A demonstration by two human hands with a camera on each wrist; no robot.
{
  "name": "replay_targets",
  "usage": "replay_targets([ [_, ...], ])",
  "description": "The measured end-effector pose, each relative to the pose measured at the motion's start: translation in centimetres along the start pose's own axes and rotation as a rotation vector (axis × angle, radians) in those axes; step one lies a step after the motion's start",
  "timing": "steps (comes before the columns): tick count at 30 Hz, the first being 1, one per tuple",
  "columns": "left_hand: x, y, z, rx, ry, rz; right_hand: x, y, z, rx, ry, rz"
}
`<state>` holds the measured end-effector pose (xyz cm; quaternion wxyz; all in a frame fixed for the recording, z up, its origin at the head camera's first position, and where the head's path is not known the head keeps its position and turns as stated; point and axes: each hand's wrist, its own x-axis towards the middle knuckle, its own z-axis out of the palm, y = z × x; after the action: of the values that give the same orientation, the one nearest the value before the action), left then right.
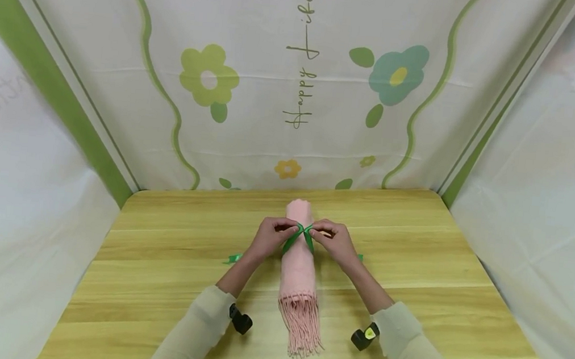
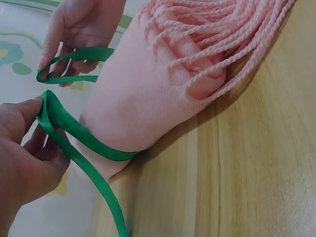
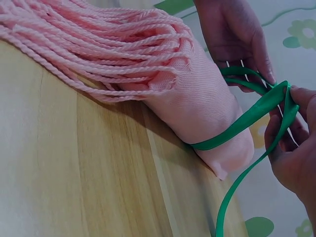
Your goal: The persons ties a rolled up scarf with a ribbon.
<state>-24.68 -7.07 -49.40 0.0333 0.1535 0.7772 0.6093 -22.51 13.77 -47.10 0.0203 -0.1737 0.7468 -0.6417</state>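
A pink scarf, rolled into a tube, lies lengthwise on the table with its twisted fringe toward the person. Around its far half runs a green ribbon, lifted above the roll at both ends. My left hand pinches one length of it between thumb and fingertips, folded back at the pinch. Opposite, my right hand pinches the other length the same way, close to the left fingertips. A loose tail hangs down from each hand. Whether the ribbon is crossed between the hands is hard to see.
The wood-grain table extends on both sides of the roll. A ribbon end rests on it at the left, another partly behind the right forearm. White printed curtains stand at the back and sides. Small black cameras sit on the wrists.
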Motion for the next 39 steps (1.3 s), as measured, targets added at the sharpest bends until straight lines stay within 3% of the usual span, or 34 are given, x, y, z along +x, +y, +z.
replay_targets([
  [12, 0.2, -0.2, 0.8, 0.141, -0.004, 0.056, 0.1, -0.2, 0.4, -0.058, 0.011, 0.020],
  [25, -0.1, -0.3, 1.1, 0.105, -0.062, 0.076, 0.1, -0.2, 0.8, -0.082, 0.018, 0.010],
  [32, 0.0, -0.5, 1.4, 0.166, -0.014, 0.098, 0.0, -0.4, 0.9, -0.142, -0.007, -0.015],
  [39, 0.1, -0.6, 1.5, 0.164, 0.032, 0.101, 0.8, 2.8, 0.3, -0.131, 0.022, -0.028],
])
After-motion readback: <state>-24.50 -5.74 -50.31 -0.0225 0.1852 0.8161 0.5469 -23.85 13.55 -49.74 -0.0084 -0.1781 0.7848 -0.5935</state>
